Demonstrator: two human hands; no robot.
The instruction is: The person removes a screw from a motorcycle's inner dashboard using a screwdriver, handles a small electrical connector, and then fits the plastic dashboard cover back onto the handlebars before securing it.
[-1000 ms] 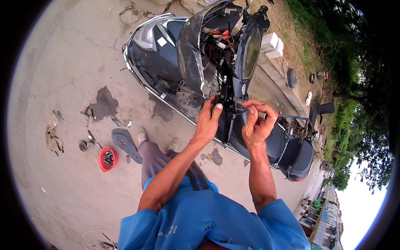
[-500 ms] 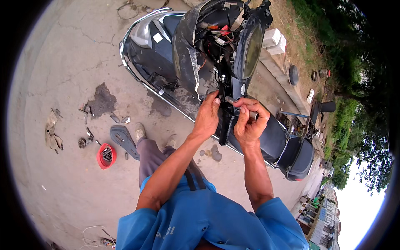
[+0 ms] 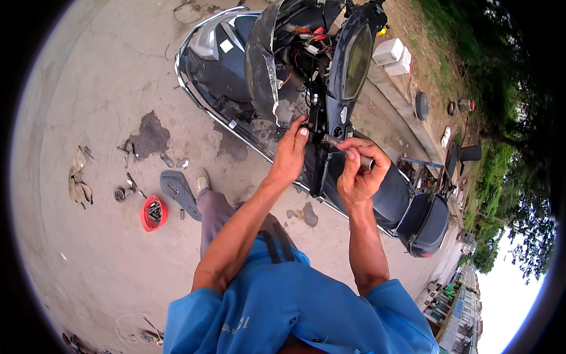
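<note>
A dark scooter (image 3: 227, 79) stands before me, its front opened up and wires bared. In my right hand (image 3: 361, 177) is a short grey metal rod-like tool (image 3: 367, 162), gripped between thumb and curled fingers. Its ribbed tip points left at the black handlebar (image 3: 321, 159); whether it touches is hard to tell. My left hand (image 3: 287, 158) is at the handlebar's left side, thumb and fingers closed against its edge, their far side hidden. Just beyond the hands is the dashboard panel (image 3: 356, 65) with its dull screen.
On the ground to the left are a red bowl (image 3: 145, 221) of metal sockets, a dark footboard mat (image 3: 178, 192), loose tools (image 3: 125, 150) and a soiled cloth (image 3: 78, 180). White blocks (image 3: 389, 52) lie by a concrete kerb (image 3: 398, 109) at the far right.
My right hand and its tool have shifted slightly right, away from the handlebar. The left hand stays at the handlebar's edge; the whole view has moved a little.
</note>
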